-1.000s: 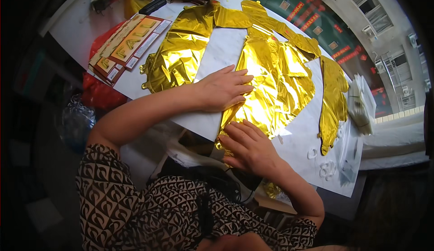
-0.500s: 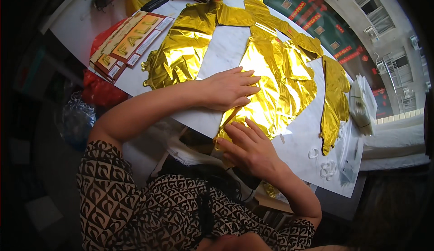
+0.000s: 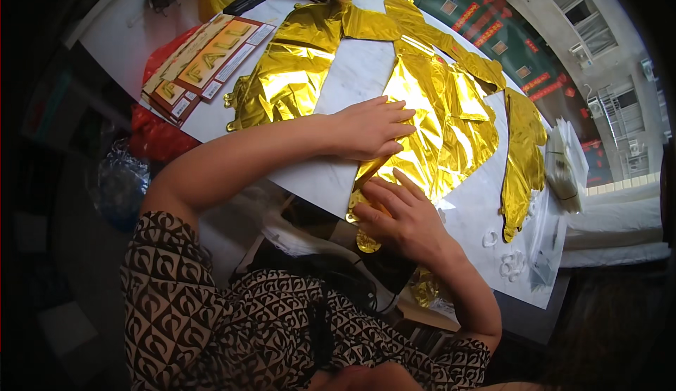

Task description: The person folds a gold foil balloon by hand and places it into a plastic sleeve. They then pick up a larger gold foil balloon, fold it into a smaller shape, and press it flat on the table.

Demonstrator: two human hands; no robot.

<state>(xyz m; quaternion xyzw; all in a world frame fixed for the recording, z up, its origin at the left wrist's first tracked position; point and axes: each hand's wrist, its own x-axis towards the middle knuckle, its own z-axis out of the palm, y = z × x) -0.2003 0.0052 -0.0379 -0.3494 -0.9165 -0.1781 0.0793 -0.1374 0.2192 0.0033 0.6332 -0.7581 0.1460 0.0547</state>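
Observation:
A large gold foil balloon [image 3: 461, 134], flat and creased, lies on the white marbled table top [image 3: 352, 74]. My left hand [image 3: 373, 129] rests palm down on its left edge, with the fingers stretched out. Nearer me, my right hand [image 3: 403, 215] touches the balloon's lower end; its fingers are apart and slightly bent, and its thumb is hidden. Beside that hand a narrow gold foil tip [image 3: 367, 242] hangs past the table's front edge. Another flat gold balloon [image 3: 292, 74] lies beyond my left forearm.
Printed cardboard packages [image 3: 211, 57] lie at the left, near a black stapler-like tool [image 3: 245, 2]. A gold foil piece [image 3: 522, 166], white rings [image 3: 512, 266] and a stack of clear bags [image 3: 567, 166] are at the right. A red plastic bag [image 3: 158, 136] hangs off the left side.
My right hand has moved up and slightly right along the foil. My left hand has shifted a little right. The foil tip below my right hand now shows.

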